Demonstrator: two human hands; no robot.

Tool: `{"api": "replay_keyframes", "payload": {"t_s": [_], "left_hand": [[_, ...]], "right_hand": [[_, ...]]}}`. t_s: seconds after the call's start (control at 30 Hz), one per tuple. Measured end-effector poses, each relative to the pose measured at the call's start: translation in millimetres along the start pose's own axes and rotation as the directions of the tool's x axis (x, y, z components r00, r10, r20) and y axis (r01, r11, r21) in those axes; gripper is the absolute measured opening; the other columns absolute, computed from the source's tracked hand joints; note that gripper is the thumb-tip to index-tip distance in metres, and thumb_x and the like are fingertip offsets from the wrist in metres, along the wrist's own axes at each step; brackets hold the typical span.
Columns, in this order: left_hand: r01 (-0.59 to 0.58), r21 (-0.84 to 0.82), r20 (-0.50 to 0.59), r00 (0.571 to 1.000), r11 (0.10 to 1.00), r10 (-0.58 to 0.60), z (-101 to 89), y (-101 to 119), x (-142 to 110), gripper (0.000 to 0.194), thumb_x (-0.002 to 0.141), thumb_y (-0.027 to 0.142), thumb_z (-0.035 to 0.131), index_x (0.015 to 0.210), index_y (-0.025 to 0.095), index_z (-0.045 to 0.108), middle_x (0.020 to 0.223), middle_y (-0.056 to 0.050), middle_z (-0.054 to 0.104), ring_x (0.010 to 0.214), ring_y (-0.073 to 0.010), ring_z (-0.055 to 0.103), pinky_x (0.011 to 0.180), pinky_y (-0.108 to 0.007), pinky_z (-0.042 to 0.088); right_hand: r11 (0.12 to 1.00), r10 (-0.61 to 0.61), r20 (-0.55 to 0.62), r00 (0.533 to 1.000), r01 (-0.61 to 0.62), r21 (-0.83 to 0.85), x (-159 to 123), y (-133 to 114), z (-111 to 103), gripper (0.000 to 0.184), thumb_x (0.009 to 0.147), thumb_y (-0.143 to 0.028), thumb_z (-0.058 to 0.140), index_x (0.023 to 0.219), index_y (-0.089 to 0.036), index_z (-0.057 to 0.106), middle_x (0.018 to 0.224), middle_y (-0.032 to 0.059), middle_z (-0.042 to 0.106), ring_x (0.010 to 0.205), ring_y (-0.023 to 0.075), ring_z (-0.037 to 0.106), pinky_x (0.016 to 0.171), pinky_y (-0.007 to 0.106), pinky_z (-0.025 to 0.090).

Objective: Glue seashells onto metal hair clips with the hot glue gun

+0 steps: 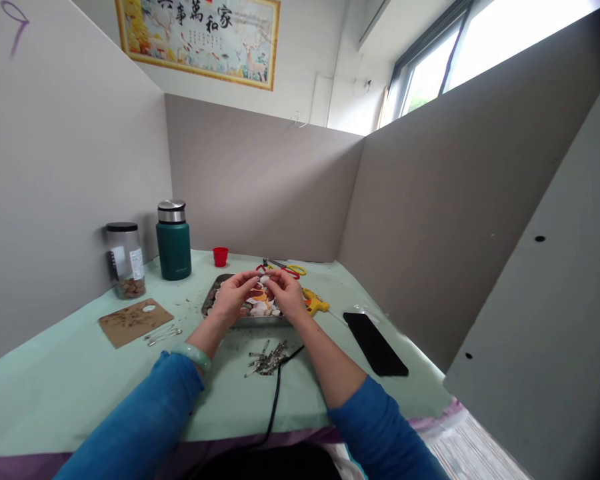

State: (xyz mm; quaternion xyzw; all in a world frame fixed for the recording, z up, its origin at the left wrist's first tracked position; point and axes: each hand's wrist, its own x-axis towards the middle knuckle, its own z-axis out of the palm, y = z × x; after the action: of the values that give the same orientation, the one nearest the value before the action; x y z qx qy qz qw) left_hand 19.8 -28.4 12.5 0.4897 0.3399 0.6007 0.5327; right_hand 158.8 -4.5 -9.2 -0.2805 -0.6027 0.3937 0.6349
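Note:
Both hands meet above a metal tray (260,322) that holds shell-like pieces (261,308) in white, orange and brown. Between my fingertips is a small, whitish, shell-like piece (265,279); its exact kind is too small to make out. My left hand (236,292) pinches it from the left, fingers closed. From the other side my right hand (287,292) also pinches at it with closed fingers. The hands hide part of the tray. Nearer to me lies a loose pile of small silver metal clips or pin backs (270,360).
A yellow glue gun (314,301) and black slab (376,344) lie right. Behind the tray are hand tools (295,269) and a red cup (221,257). Left are a green bottle (173,247), jar (129,267), cardboard (135,323) and safety pins (164,335). A black cable (276,400) crosses the front.

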Motion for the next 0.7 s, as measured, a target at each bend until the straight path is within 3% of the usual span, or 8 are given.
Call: {"api": "replay_keyframes", "payload": {"t_s": [0.7], "left_hand": [[-0.017,0.062,-0.005,1.000,0.998,0.017,-0.6,-0.9,-0.1,0.044,0.062,0.039,0.078,0.096,0.014,0.066,0.081,-0.007,0.070,0.069,-0.0180,0.066,0.053,-0.022,0.049]], "right_hand": [[0.999,0.004,0.019,1.000,-0.005,0.045,-0.8,-3.7,0.4,0.033,0.071,-0.037,0.069,0.098,-0.018,0.063,0.068,-0.0022,0.059,0.053,0.0090,0.053,0.048,0.022,0.046]]}}
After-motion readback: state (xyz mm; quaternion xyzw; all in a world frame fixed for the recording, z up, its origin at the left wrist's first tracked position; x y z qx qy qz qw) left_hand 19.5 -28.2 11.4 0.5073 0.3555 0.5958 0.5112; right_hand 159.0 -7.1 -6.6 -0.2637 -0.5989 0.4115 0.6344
